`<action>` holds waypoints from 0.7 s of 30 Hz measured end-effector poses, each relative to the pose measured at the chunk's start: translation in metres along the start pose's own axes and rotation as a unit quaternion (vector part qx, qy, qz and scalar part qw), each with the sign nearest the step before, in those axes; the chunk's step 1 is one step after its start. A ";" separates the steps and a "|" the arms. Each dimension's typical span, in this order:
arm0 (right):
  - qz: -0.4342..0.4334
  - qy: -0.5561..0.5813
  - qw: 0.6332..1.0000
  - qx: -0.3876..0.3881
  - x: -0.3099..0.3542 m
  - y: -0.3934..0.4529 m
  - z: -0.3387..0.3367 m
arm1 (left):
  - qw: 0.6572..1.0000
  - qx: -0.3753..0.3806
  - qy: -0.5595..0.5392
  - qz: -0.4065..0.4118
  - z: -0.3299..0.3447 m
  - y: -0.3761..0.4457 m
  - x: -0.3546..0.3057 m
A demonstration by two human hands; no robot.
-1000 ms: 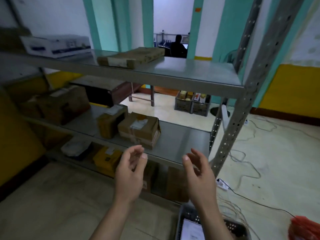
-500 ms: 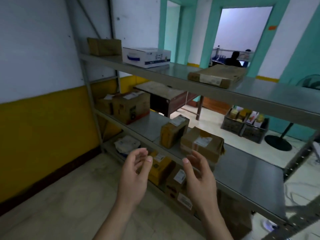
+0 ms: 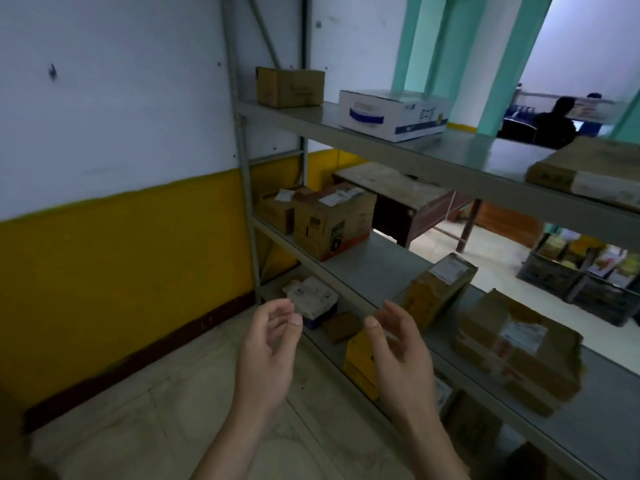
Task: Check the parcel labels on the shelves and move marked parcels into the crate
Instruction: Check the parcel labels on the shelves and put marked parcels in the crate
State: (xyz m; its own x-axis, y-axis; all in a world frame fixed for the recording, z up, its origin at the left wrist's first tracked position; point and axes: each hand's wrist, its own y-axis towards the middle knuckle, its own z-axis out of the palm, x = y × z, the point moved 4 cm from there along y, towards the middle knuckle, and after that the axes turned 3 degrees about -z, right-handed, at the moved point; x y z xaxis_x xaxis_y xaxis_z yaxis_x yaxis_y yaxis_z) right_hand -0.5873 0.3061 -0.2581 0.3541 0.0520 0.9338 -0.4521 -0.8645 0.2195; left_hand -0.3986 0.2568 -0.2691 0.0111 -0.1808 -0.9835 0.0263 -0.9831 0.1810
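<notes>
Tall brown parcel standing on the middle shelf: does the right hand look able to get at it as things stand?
Probably yes. The right hand is open and holds nothing, and the tall brown parcel stands near the middle shelf's front edge with nothing in front of it. The larger parcel beside it stands apart.

Metal shelves with parcels, left hand, right hand, both empty

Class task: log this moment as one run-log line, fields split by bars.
stage: checking labels | left hand: open, holds nothing | right hand: open, holds nothing | parcels: on shelves | crate: not in view
</notes>
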 end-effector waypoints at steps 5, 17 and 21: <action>0.004 0.030 0.999 0.023 -0.014 0.073 0.065 | 0.999 -0.016 0.027 -0.007 -0.018 0.085 0.025; -0.001 0.043 0.997 0.062 -0.005 0.247 0.226 | 0.996 -0.057 0.029 -0.058 -0.077 0.298 0.069; 0.009 0.034 0.997 0.062 -0.013 0.288 0.283 | 0.995 -0.049 0.035 -0.084 -0.104 0.360 0.094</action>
State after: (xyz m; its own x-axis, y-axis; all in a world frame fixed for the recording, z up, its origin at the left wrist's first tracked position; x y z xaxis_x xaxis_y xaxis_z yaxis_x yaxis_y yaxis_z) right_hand -0.4907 -0.0844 -0.2872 0.2891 0.0662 0.9550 -0.3508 -0.9209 0.1700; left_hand -0.2841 -0.1112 -0.2959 0.0687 -0.0083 -0.9976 0.1316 -0.9912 0.0173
